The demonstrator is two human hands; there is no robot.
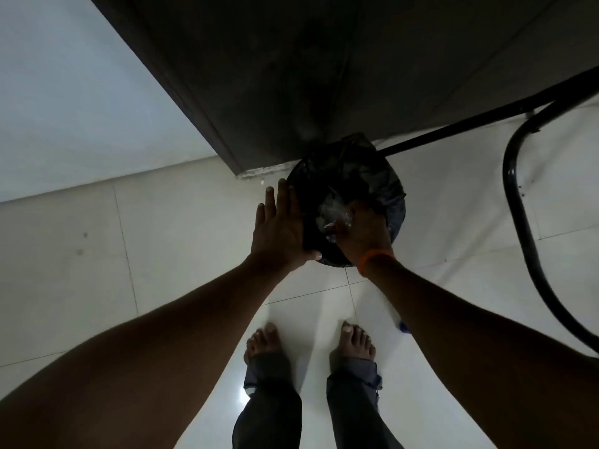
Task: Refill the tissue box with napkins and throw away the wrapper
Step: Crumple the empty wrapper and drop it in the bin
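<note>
A round bin lined with a black bag point(350, 170) stands on the floor in front of my feet, against a dark door. My right hand point(363, 231), with an orange band at the wrist, reaches down into the bin's mouth and is closed on a crumpled clear plastic wrapper point(330, 212). My left hand point(280, 225) lies flat with fingers spread against the bin's left rim, the thumb under the near edge. The tissue box and napkins are not in view.
A dark door point(275, 76) fills the upper middle, with a pale wall point(71, 92) to its left. A black metal chair frame point(518, 196) curves along the right side. Glossy white floor tiles point(162, 238) surround my bare feet point(311, 345).
</note>
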